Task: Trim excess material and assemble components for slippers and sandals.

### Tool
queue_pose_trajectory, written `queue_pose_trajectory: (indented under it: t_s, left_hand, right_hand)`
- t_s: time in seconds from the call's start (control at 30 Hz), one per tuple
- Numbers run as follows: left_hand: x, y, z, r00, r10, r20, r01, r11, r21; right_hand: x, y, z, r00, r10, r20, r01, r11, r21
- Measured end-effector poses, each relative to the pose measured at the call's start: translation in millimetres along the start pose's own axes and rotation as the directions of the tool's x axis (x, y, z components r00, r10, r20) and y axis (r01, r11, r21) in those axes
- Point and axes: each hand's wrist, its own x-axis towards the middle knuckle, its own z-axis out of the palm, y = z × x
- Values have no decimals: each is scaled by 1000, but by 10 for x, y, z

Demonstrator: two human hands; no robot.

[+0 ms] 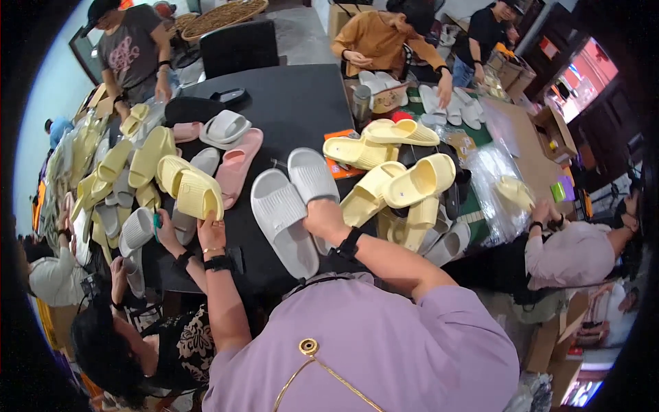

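Note:
A pair of light grey slippers (278, 199) lies in front of me on the black table. My right hand (325, 221) grips the right-hand slipper (312, 173) of this pair at its opening, and the fingertips are partly hidden. To the left, my left hand (211, 235) pinches the near end of a pale yellow slipper (200, 192). That slipper leans against another yellow slipper (173, 172) at the edge of a pile. Just left of my left hand, a co-worker's hand (167, 230) holds a small teal-handled tool (158, 218).
Yellow slippers (419, 180) are stacked right of the grey pair. A pink slipper (240, 168) and a grey-white slipper (225, 129) lie farther left on the table (302, 96). Clear plastic bags (491, 185) cover the right side. Several people work around the table.

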Motion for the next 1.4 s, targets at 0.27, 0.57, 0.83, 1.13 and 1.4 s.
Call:
queue_pose_trajectory:
  t_s: [0.27,0.57,0.83,1.13,1.4]
  left_hand:
    - [-698,-211,304,947,-218,236,205,976,76]
    - [-915,-831,31,826,-528,196,458,832,313]
    - [-1023,-933,1,873,-482,77,360,742,566]
    - [-998,-970,-96,877,-473,78,345,735,583]
    - [-956,-989,-169,874,-481,73,380,769,514]
  right_hand:
    - [-109,715,-1895,860,361,-361,-299,929,218]
    - [-273,2705,-2544,576,765,-289,-629,640,441]
    - [-272,1425,-1264,840,13,-542,-165,959,-232]
    - [-328,1273,-414,912,-66,-404,-152,862,-484]
    - [-523,1885,-671,875,-40,-483,-253,812,-526]
